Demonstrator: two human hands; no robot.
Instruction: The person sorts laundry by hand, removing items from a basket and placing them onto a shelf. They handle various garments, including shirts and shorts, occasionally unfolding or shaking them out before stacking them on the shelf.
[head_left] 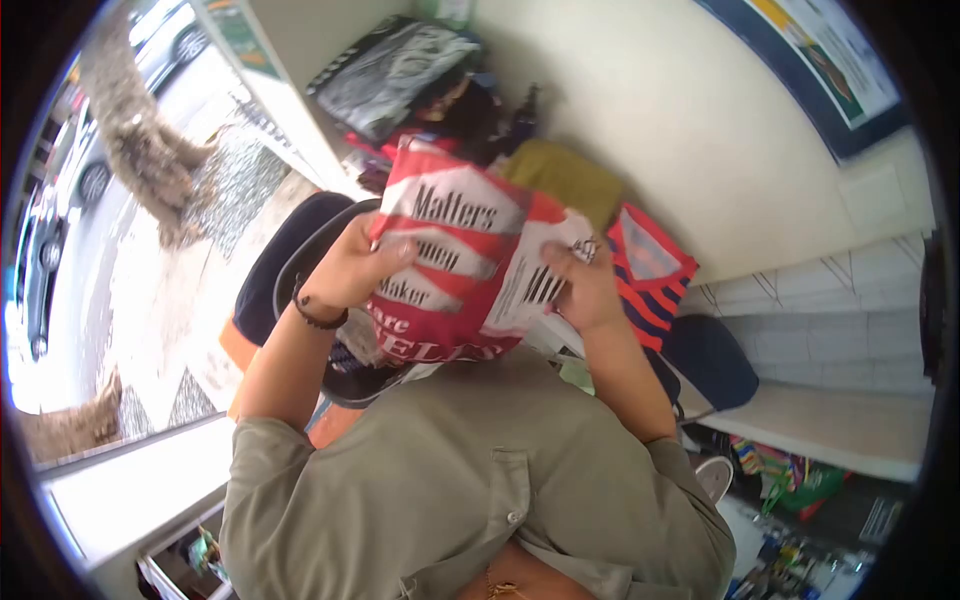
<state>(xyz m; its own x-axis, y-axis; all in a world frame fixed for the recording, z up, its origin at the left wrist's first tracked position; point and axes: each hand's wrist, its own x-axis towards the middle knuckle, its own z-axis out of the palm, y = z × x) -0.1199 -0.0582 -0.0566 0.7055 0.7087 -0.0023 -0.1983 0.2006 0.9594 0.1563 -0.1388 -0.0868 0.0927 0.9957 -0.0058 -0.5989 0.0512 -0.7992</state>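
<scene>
Both hands grip a folded red-and-white printed cloth (450, 265) in front of my chest, with large lettering on it such as "Matters" and "Maker". My left hand (365, 262), with a dark bracelet at the wrist, is closed on its left edge, thumb on the front. On the right edge my right hand (580, 275) pinches it the same way, near a white patch with black stripes. Fingers behind the cloth are hidden. Just beyond it lies an olive folded cloth (565, 178). Beside my right hand is a red-and-navy striped cloth (650, 275).
A pile of folded clothes (400, 85) stands against the wall at the back. Dark chairs (710, 362) are on both sides. A white shelf (820, 425) holding things below it is at right. Through the window at left, a tree trunk (135, 130) and parked cars show.
</scene>
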